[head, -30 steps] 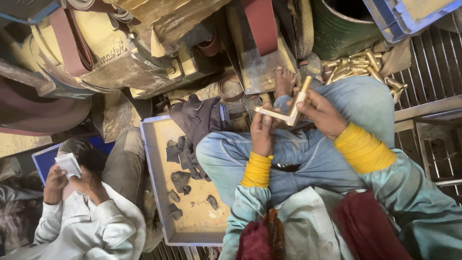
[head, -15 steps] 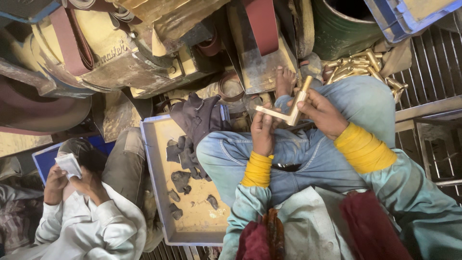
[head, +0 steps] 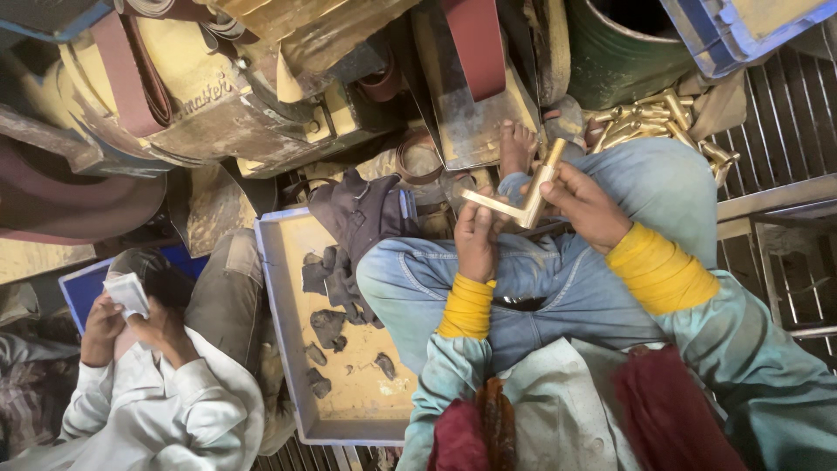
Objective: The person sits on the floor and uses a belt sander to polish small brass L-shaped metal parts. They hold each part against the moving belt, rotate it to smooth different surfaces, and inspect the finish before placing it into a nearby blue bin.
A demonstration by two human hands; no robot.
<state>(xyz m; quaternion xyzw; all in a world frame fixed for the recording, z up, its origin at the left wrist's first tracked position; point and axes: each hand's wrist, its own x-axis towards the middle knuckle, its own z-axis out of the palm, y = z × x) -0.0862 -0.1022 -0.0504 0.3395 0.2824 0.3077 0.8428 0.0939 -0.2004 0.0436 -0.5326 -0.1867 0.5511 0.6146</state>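
An L-shaped brass fitting [head: 523,199] is held over my knees by both hands. My left hand [head: 477,240] grips the end of its horizontal arm. My right hand [head: 586,206] pinches the bend and the upright arm. Both wrists wear yellow cuffs under teal sleeves, and my jeans-clad legs are folded beneath. A bare foot [head: 516,146] rests just beyond the fitting.
A pile of brass parts [head: 663,122] lies far right beside a green drum [head: 619,44]. A dusty tray [head: 288,349] with dark rags sits left of my knee. A belt sanding machine [head: 200,96] fills the top. Another person in white [head: 157,392] sits at left, holding a white cloth.
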